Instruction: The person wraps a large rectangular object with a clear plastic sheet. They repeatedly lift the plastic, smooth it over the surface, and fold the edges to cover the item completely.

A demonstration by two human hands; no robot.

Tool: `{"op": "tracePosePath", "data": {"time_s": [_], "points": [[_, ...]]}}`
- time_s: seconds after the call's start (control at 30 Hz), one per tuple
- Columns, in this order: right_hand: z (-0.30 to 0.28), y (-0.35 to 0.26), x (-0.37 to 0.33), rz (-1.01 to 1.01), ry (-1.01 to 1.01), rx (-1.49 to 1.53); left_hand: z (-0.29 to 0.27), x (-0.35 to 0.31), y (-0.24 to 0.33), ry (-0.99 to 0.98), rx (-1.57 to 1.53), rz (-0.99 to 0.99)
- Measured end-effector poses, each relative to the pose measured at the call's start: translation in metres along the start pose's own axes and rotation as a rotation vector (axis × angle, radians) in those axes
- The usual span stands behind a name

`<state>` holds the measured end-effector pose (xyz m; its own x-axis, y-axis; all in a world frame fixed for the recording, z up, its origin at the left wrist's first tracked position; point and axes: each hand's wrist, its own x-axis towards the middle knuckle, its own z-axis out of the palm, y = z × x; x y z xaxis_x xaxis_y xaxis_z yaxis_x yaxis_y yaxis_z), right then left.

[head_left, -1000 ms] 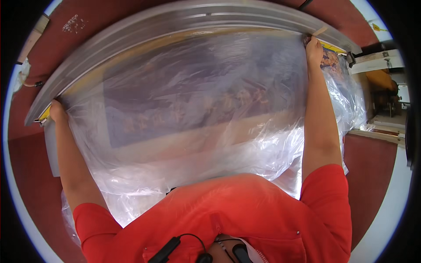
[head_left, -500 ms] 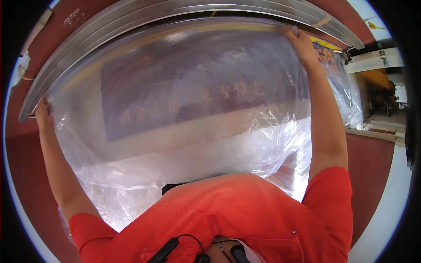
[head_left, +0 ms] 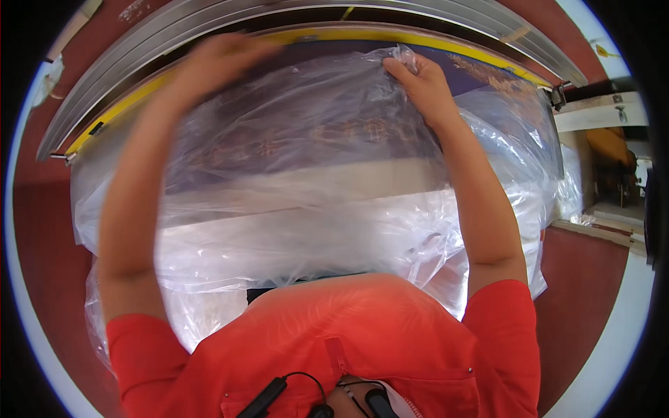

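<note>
Clear plastic sheet, long, creased, gripped by one hand at its far edge

Item: clear plastic sheet (head_left: 279, 219), thin, glossy, heavily wrinkled. Location: draped over a dark purple panel (head_left: 453, 75) with gold lettering and over the pale material nearer the wearer; near part reaches down to the wearer's torso.

Holding: right hand (head_left: 422, 80), thumb and fingers clamped on a bunched tuft of the sheet's far edge, right of centre. Left hand (head_left: 221, 61), blurred, beside the yellow strip (head_left: 390, 35), fingers toward the right; whether it grips anything cannot be told.

Progress, as judged: partway. Done: in the middle and on the right, the far edge lies clear of the yellow strip, leaving a band of purple bare there. Remaining: most of the panel is under plastic; the sheet is neither lifted off nor smoothed flat. Left end partly hidden by the forearm, so its state is uncertain.

Orientation: long axis runs left to right, across the wearer's front, roughly in line with the yellow strip and the silver metal bar (head_left: 481, 21) beyond it; the bend is probably the lens. Gripped edge points away from the wearer, loose folds toward the wearer.
</note>
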<state>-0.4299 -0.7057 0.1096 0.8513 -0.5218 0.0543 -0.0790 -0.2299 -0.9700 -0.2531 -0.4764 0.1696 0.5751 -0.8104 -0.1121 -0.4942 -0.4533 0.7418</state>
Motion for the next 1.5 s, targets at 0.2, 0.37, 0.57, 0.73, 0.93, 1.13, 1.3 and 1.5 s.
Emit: {"op": "tracePosePath", "data": {"time_s": [0.2,0.37,0.57,0.73,0.93,1.13,1.3,1.5], "points": [[-0.028,-0.013,-0.002,-0.113,0.049,-0.346,0.127,0.015,0.048,0.169,-0.261,0.360],[-0.082,0.007,-0.032,-0.395,0.277,-1.191,0.006,-0.096,-0.060,-0.117,-0.287,-0.009],[0.047,-0.038,-0.113,-0.612,-0.497,-1.007,-0.144,-0.237,-0.224,0.416,0.406,-0.388],[0.019,-0.030,-0.062,-0.258,-0.024,-1.329,-0.111,-0.241,-0.233,0.757,0.557,-0.306],[0.013,-0.004,-0.047,-0.448,0.056,-1.234,-0.116,-0.252,-0.241,0.711,0.412,-0.375],[-0.020,0.002,0.016,-0.211,0.217,-1.160,-0.152,-0.316,-0.210,0.691,-0.099,-0.188],[0.003,0.004,0.015,-0.174,0.426,-1.190,-0.141,-0.341,-0.186,0.706,-0.212,-0.322],[-0.001,-0.004,0.013,-0.070,0.408,-0.320,-0.120,-0.248,-0.137,1.214,-0.670,-0.298]]}}
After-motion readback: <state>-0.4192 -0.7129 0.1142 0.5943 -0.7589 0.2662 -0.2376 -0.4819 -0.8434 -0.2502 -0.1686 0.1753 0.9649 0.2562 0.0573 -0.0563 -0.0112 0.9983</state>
